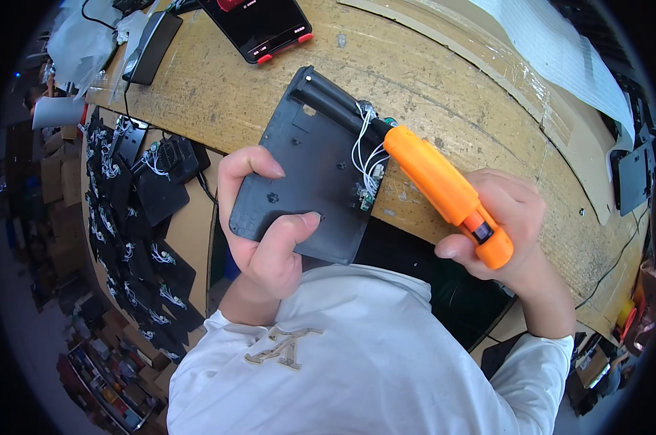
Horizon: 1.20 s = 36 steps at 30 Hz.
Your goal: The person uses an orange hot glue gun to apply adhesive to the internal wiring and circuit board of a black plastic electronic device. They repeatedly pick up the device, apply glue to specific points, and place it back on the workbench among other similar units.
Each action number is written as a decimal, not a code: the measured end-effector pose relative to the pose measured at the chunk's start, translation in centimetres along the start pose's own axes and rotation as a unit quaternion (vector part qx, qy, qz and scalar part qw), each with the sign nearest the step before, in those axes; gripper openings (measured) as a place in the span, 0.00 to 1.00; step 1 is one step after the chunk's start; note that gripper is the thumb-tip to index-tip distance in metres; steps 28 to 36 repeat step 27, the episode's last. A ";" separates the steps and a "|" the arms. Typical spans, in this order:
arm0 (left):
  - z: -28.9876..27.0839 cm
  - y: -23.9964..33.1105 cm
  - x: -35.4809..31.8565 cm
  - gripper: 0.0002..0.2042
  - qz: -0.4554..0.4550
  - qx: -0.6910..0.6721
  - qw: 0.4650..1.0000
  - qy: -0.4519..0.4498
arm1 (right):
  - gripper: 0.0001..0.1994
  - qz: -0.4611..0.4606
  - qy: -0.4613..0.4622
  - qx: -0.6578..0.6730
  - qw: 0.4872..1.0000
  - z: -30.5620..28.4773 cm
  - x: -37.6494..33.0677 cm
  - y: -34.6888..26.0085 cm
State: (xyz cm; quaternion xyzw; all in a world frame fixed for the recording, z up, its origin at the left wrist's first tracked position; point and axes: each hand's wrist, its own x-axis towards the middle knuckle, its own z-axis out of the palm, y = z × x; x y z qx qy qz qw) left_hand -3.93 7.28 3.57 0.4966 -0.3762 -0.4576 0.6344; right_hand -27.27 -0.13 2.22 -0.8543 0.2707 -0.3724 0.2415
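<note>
Along the near edge of the brown chipboard desk (429, 65), a dark grey flat plastic panel (306, 174) is held tilted above the surface, with white wires (364, 148) and a small green circuit board (366, 196) at its right side. Toward the desk's far edge lies a black device with red corners (259, 25), and near the far-left corner a flat black slab (152, 47). Beyond the desk's left edge, a row of similar black panels with white wires (136, 239) is stacked. The left hand (266, 217) comes up from below, fingers curled over the panel's left edge and thumb pressed on its face, holding it firmly. The right hand (505, 225) is wrapped tightly around an orange cylindrical electric screwdriver (444, 188), whose tip meets the panel's upper right, among the wires.
</note>
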 end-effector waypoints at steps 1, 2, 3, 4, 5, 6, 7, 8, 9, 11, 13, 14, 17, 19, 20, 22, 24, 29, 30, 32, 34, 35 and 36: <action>0.1 0.0 0.0 0.22 -0.001 -0.002 1.000 -0.002 | 0.27 -0.013 0.012 -0.011 1.000 0.2 0.2 -0.1; 0.1 0.0 0.0 0.22 -0.001 -0.003 1.000 -0.004 | 0.27 -0.029 0.027 -0.020 0.999 0.5 0.3 -0.1; -0.1 -0.1 0.0 0.22 -0.004 0.001 1.000 -0.006 | 0.28 -0.045 0.041 -0.029 0.998 0.9 0.3 0.0; -0.3 -0.3 -0.1 0.21 -0.006 0.004 1.000 -0.009 | 0.28 -0.049 0.037 -0.043 0.997 0.9 0.2 -0.1; -0.4 -0.2 -0.1 0.21 -0.009 0.010 1.000 -0.011 | 0.28 -0.054 0.033 -0.056 0.996 0.8 0.2 -0.1; -0.3 -0.1 -0.1 0.21 -0.015 -0.005 1.000 -0.002 | 0.29 -0.048 0.010 -0.073 0.996 0.4 0.0 -0.4; -0.1 0.0 -0.1 0.21 -0.022 -0.019 1.000 0.006 | 0.30 -0.041 -0.013 -0.091 0.995 0.1 -0.1 -0.6; 0.2 0.0 -0.1 0.21 -0.029 -0.034 0.999 0.013 | 0.29 -0.047 -0.008 -0.100 0.994 0.0 0.1 -0.7; 0.3 0.0 0.0 0.21 -0.033 -0.031 0.999 0.012 | 0.29 -0.053 -0.003 -0.108 0.993 0.0 0.3 -0.8; 0.3 -0.1 -0.1 0.21 -0.039 -0.026 0.999 0.011 | 0.29 -0.053 -0.010 -0.121 0.991 -0.2 0.5 -0.9; 0.2 -0.2 -0.3 0.21 -0.033 -0.018 0.999 0.013 | 0.29 -0.042 -0.037 -0.128 0.990 -0.5 0.4 -1.2; 0.2 -0.3 -0.4 0.21 -0.031 -0.015 0.999 0.012 | 0.29 -0.045 -0.028 -0.121 0.991 -0.5 0.4 -1.2; 0.3 -0.6 -0.8 0.22 0.008 0.033 0.999 -0.007 | 0.29 -0.069 0.024 -0.093 0.993 0.4 0.5 -0.4; 0.7 -0.4 -0.9 0.21 0.028 0.040 0.999 -0.012 | 0.29 -0.093 0.073 -0.076 0.990 1.3 0.4 0.3; 0.8 -0.4 -0.9 0.21 0.037 0.043 0.998 -0.013 | 0.28 -0.100 0.086 -0.070 0.989 1.5 0.3 0.4; 0.7 -0.6 -1.0 0.21 0.060 0.058 0.996 -0.024 | 0.28 -0.083 0.057 -0.082 0.992 0.9 0.1 0.0; 0.6 -0.8 -1.0 0.21 0.081 0.075 0.993 -0.034 | 0.27 -0.056 -0.005 -0.110 0.992 -0.3 0.2 -0.8; 0.5 -1.1 -1.0 0.22 0.100 0.091 0.990 -0.043 | 0.27 -0.017 -0.088 -0.145 0.985 -1.5 -0.1 -1.6; 0.5 -1.1 -1.0 0.22 0.100 0.091 0.990 -0.043 | 0.27 -0.017 -0.088 -0.145 0.985 -1.5 -0.1 -1.6; 0.5 -1.1 -1.0 0.22 0.100 0.091 0.990 -0.043 | 0.27 -0.017 -0.088 -0.145 0.985 -1.5 -0.1 -1.6; 0.5 -1.1 -1.0 0.22 0.100 0.091 0.990 -0.043 | 0.27 -0.017 -0.088 -0.145 0.985 -1.5 -0.1 -1.6; 0.5 -1.1 -1.0 0.22 0.100 0.091 0.990 -0.043 | 0.27 -0.017 -0.088 -0.145 0.985 -1.5 -0.1 -1.6; 0.5 -1.1 -1.0 0.22 0.100 0.091 0.990 -0.043 | 0.27 -0.017 -0.088 -0.145 0.985 -1.5 -0.1 -1.6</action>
